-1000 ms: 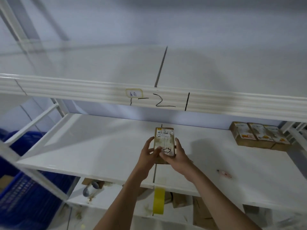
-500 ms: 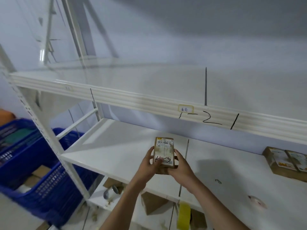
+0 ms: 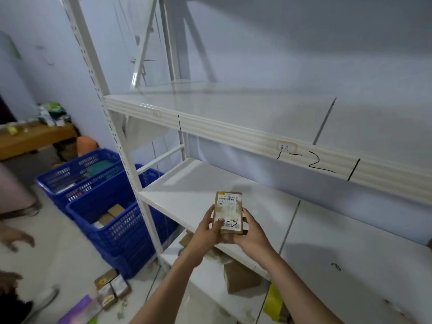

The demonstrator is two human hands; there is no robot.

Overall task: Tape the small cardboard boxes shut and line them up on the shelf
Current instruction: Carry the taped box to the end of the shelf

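A small cardboard box [image 3: 228, 210] with a white barcode label and black handwriting on top is held in front of me, over the front edge of the white middle shelf [image 3: 187, 195]. My left hand [image 3: 207, 232] grips its left side with the thumb on the label. My right hand [image 3: 251, 235] holds its right side and underside. Several more small boxes [image 3: 112, 288] lie on the floor at the lower left.
The white metal rack has an upright post [image 3: 121, 146] at its left and an upper shelf rail [image 3: 257, 139] marked "1-2". Two blue crates [image 3: 112, 206] with boxes stand left of the rack. A yellow tape roll [image 3: 272, 300] and a cardboard box [image 3: 240, 277] sit on the lower shelf. Another person's feet are at the far left.
My view has swung left, so the row of boxes at the shelf's right end has left the frame and the blue crates appeared. Both hands keep holding the box.
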